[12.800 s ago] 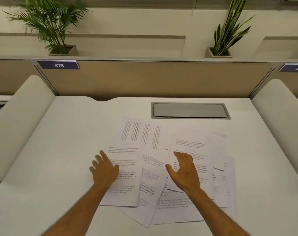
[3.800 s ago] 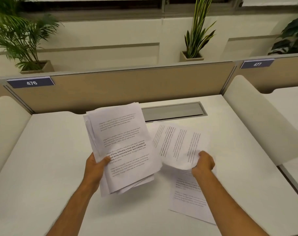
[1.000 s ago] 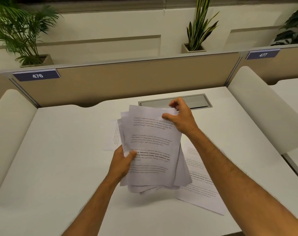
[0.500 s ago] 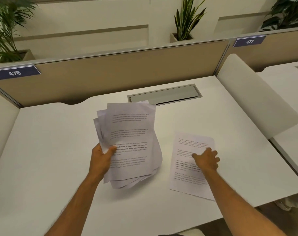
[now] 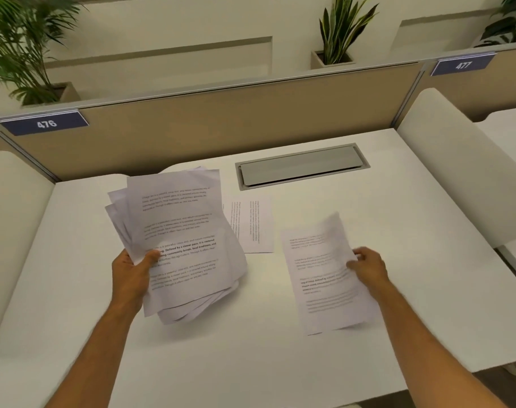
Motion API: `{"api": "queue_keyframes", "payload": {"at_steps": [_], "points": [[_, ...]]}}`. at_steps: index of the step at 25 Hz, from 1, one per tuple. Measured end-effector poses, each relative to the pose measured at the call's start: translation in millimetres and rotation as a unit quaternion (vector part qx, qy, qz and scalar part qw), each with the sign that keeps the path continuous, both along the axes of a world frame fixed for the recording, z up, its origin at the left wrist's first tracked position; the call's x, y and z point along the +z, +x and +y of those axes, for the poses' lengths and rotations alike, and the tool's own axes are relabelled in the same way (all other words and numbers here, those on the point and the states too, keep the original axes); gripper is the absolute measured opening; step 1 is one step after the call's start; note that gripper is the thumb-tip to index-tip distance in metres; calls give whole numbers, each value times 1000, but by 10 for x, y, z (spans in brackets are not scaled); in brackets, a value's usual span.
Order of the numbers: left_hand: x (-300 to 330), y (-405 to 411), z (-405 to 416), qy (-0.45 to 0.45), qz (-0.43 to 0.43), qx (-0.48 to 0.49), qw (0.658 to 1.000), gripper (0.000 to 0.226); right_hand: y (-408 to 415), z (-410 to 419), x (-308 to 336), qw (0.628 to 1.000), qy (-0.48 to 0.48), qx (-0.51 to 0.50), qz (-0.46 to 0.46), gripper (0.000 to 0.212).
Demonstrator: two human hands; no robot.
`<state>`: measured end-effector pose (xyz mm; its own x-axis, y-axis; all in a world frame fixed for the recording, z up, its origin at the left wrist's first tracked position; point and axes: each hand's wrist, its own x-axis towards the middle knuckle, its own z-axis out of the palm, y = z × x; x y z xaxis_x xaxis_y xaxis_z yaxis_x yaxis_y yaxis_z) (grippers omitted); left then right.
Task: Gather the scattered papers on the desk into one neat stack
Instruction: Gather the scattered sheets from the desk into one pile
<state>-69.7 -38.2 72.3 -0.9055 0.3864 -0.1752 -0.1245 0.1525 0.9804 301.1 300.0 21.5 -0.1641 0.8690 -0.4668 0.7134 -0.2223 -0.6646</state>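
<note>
My left hand (image 5: 131,276) grips a loose, uneven bundle of printed papers (image 5: 180,240) by its left edge, tilted up above the white desk (image 5: 74,260). My right hand (image 5: 367,267) pinches the right edge of a single printed sheet (image 5: 321,275), which is lifted and slightly curled off the desk. Another sheet (image 5: 252,223) lies flat on the desk between the bundle and the cable hatch, partly hidden behind the bundle.
A grey cable hatch (image 5: 302,166) is set into the desk at the back. A tan divider panel (image 5: 221,119) closes the far side, with white curved side screens left (image 5: 12,216) and right (image 5: 457,160). The desk's front edge runs near my forearms.
My right hand, which rested on the single sheet half a second ago, now grips its right edge and has raised it. The left hand still holds the bundle.
</note>
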Motion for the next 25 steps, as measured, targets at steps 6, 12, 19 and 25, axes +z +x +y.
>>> {"api": "queue_keyframes", "payload": {"at_steps": [6, 12, 19, 25], "points": [[-98, -294, -125, 2, -12, 31, 999, 26, -792, 493, 910, 976, -33, 193, 92, 10], [-179, -626, -195, 34, -27, 58, 997, 34, -1355, 412, 752, 985, -106, 70, 116, 9], [-301, -973, -312, 17, -43, 69, 997, 40, -2193, 194, 226, 926, -214, -89, 299, 27], [-221, -1246, -473, -49, -1, 69, 996, 24, -2914, -487, -328, 948, -213, -55, 231, 18]]}}
